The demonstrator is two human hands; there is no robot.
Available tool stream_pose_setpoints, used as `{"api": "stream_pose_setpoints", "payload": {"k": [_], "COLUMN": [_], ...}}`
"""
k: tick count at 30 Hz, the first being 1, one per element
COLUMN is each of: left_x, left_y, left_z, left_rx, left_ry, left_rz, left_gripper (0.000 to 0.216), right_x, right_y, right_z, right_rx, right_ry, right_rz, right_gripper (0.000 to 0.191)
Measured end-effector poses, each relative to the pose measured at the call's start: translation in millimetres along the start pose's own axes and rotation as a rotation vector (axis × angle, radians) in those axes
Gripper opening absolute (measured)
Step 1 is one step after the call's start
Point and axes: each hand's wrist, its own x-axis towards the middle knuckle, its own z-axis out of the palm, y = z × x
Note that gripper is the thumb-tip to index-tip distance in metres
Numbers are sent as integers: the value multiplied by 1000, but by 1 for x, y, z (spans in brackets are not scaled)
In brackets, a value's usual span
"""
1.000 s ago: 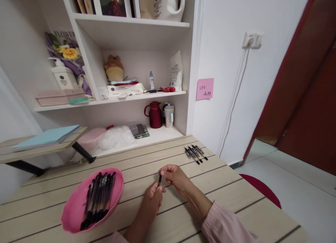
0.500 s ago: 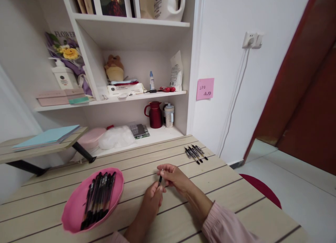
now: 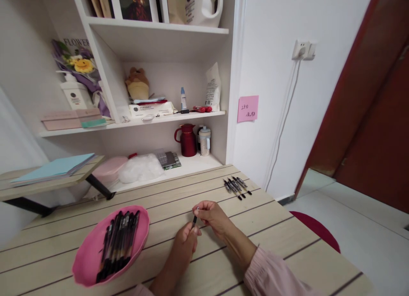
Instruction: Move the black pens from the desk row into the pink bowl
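Both my hands meet over the middle of the wooden table (image 3: 287, 249) on one black pen (image 3: 194, 219). My left hand (image 3: 186, 242) pinches its lower end, and my right hand (image 3: 213, 216) closes its fingertips on the upper end. The pen stands nearly upright between them. To the left, a pink bowl (image 3: 87, 268) holds several black pens (image 3: 119, 240). A small row of black pens (image 3: 236, 186) lies on the table at the far right, beyond my right hand.
White shelves behind the table carry a red jug (image 3: 187, 140), a white cup (image 3: 205, 140), a plastic bag (image 3: 140, 168), boxes and bottles. A pink sticky note (image 3: 247, 108) hangs on the wall. A side table with a blue folder (image 3: 53, 168) stands left.
The view has shifted slightly left and down. My hands keep their grip on the pen and have barely moved.
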Motion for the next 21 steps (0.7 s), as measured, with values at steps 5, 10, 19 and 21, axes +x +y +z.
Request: {"api": "stream_pose_setpoints", "payload": {"k": [5,10,19,21], "left_x": [2,3,5,5], "left_y": [-1,-3,-3,-4], "left_z": [-1,-2,-1,-1], "left_rx": [6,25,37,27], "left_ry": [-13,-19,-4,0], "left_rz": [-7,14,-3,-22], "left_gripper": [35,38,35,34], "right_x": [-2,3,-2,-1], "right_y": [-3,3,-6,-5], "right_z": [-1,-5,-5,-6], "right_rx": [-4,-58,-31,-7], "right_ry": [-65,-5,-117,-122], "right_rz": [28,-2,1,4], "right_gripper": [33,34,42,42]}}
